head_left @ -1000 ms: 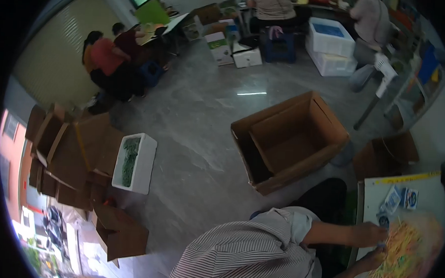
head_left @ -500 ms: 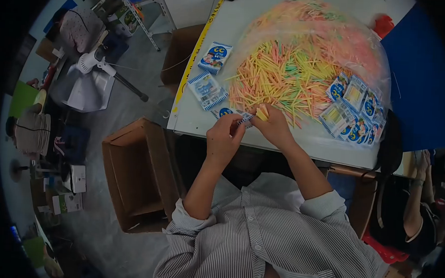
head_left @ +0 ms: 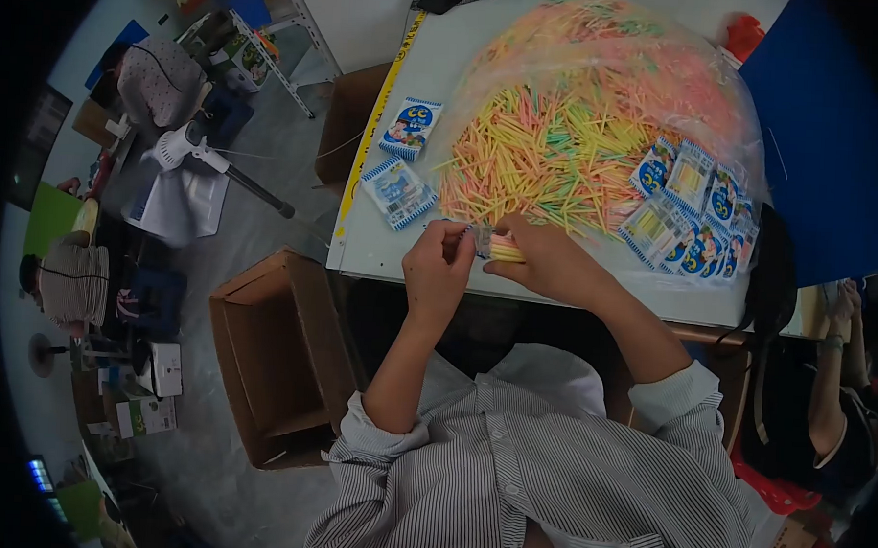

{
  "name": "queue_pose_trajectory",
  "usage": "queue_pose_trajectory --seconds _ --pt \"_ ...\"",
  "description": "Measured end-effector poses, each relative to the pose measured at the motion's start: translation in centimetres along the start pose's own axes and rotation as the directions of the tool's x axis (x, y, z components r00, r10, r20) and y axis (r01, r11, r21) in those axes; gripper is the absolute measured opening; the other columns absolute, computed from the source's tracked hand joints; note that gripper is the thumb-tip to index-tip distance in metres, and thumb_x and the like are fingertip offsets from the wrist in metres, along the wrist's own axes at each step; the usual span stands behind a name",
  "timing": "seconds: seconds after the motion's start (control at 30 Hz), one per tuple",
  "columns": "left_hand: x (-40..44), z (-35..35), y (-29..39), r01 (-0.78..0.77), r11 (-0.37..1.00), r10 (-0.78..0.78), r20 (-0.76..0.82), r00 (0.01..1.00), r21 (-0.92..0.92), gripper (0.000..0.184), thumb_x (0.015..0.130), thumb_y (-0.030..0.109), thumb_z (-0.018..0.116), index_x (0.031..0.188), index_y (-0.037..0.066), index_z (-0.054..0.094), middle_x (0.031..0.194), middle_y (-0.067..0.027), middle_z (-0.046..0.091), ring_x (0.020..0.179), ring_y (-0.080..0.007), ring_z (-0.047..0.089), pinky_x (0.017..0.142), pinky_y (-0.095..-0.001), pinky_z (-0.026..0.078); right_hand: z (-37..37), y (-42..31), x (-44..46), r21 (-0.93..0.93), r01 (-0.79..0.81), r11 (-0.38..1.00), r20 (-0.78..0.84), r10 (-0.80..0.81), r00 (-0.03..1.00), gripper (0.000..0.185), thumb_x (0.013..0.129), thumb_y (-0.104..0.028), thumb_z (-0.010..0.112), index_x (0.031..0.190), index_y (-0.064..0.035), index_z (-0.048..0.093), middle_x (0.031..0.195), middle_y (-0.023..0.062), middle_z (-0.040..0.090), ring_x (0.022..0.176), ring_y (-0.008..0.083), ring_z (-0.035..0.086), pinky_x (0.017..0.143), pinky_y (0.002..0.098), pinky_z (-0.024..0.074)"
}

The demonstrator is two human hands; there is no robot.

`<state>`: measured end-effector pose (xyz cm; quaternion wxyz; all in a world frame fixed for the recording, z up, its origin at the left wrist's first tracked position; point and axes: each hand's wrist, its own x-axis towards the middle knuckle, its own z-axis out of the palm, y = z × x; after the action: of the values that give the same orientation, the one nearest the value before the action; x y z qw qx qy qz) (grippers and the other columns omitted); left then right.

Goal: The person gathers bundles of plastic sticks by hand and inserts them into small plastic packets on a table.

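Observation:
Near the table's front edge, my left hand (head_left: 437,264) pinches the edge of a small clear and blue packet (head_left: 482,241). Touching the packet's other side, my right hand (head_left: 547,263) grips a small bundle of yellow and pink sticks (head_left: 505,247) at its opening. Behind my hands lies a large clear bag (head_left: 605,56) full of coloured sticks (head_left: 532,161). Two blue and white packets (head_left: 409,128) lie left of the bag, and several filled packets (head_left: 691,175) overlap at its right.
The white table (head_left: 702,303) has a yellow tape along its left edge. An open cardboard box (head_left: 283,360) stands on the floor at left, near a fan (head_left: 180,150). A blue panel (head_left: 827,144) rises at right, beside another person's arm (head_left: 826,399). Other people sit at far left.
The view has swung from the room to the table. Since half a second ago, my right hand has brought the bundle of sticks down to the packet's opening.

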<state>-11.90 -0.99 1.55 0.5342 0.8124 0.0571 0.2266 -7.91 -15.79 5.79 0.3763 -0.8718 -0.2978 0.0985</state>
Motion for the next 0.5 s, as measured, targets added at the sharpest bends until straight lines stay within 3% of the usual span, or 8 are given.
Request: queue_pose_trajectory --seconds 0.07,0.1,0.17,0.27,0.3,0.37,0.5 --pt "-0.1 0.2 0.6 0.001 0.999 0.002 0.063 0.998 -0.042 0.008 0.071 0.004 0.058 0.077 0.001 0.053 0.063 -0.0071 0.056 0.055 -0.0131 0.056 0.049 -0.0238 0.044 -0.5 0.2 0.5 -0.124 -0.007 0.992 0.184 0.03 0.982 0.038 0.068 -0.025 0.065 0.09 -0.0002 0.047 0.078 0.018 0.055 0.075 0.0322 0.054 0.063 0.0367 0.0415" --pt "-0.2 0.3 0.7 0.001 0.999 0.002 0.068 0.998 -0.047 0.008 0.071 0.004 0.058 0.077 0.001 0.053 0.063 -0.0071 0.056 0.055 -0.0131 0.056 0.049 -0.0238 0.044 -0.7 0.6 0.8 -0.127 -0.014 0.992 0.182 0.037 0.983 0.038 0.068 -0.025 0.065 0.09 -0.0002 0.047 0.078 0.018 0.055 0.075 0.0322 0.054 0.063 0.0367 0.0415" --pt "-0.3 0.6 0.6 -0.018 0.999 0.022 0.129 0.991 -0.031 0.008 0.072 0.006 0.058 0.076 0.001 0.053 0.062 -0.0078 0.056 0.054 -0.0141 0.056 0.049 -0.0246 0.044 -0.7 1.7 1.4 -0.211 0.028 0.977 0.33 0.044 0.943 0.038 0.065 -0.023 0.066 0.089 0.0008 0.048 0.078 0.0184 0.056 0.076 0.0328 0.054 0.065 0.0378 0.0419" --pt "-0.6 1.1 0.6 -0.074 0.996 0.065 0.188 0.98 0.042 0.008 0.072 0.007 0.058 0.074 0.001 0.052 0.062 -0.0086 0.056 0.053 -0.0162 0.056 0.048 -0.0252 0.044 -1.2 2.4 2.1 -0.337 0.087 0.938 0.388 0.054 0.92 0.027 0.063 -0.018 0.065 0.078 0.0017 0.057 0.072 0.018 0.056 0.072 0.0326 0.056 0.063 0.0366 0.0442" --pt "-0.7 1.4 0.4 -0.072 0.997 0.063 0.194 0.979 0.038 0.008 0.072 0.007 0.058 0.074 0.001 0.052 0.062 -0.0086 0.056 0.053 -0.0162 0.056 0.048 -0.0252 0.044 -1.3 2.1 2.1 -0.337 0.081 0.938 0.387 0.06 0.92 0.027 0.063 -0.018 0.065 0.078 0.0017 0.057 0.072 0.018 0.056 0.072 0.0326 0.056 0.063 0.0366 0.0442" --pt "-0.9 2.1 0.1 -0.063 0.998 0.056 0.227 0.972 0.025 0.008 0.072 0.007 0.057 0.073 0.001 0.051 0.06 -0.0098 0.055 0.052 -0.0191 0.056 0.048 -0.0271 0.043 -1.6 0.9 2.4 -0.531 0.078 0.844 0.468 0.215 0.857 0.033 0.061 -0.016 0.066 0.085 0.0016 0.05 0.078 0.0189 0.056 0.079 0.0332 0.054 0.067 0.0376 0.043" --pt "-0.7 3.2 -0.1 -0.064 0.998 0.058 0.234 0.971 0.021 0.01 0.073 0.008 0.056 0.071 0.001 0.049 0.058 -0.0104 0.055 0.052 -0.0211 0.056 0.047 -0.0289 0.043 -1.4 0.3 2.8 -0.611 0.124 0.782 0.46 0.224 0.859 0.037 0.059 -0.013 0.067 0.087 0.0022 0.049 0.077 0.0181 0.056 0.08 0.0324 0.055 0.066 0.0372 0.0437"
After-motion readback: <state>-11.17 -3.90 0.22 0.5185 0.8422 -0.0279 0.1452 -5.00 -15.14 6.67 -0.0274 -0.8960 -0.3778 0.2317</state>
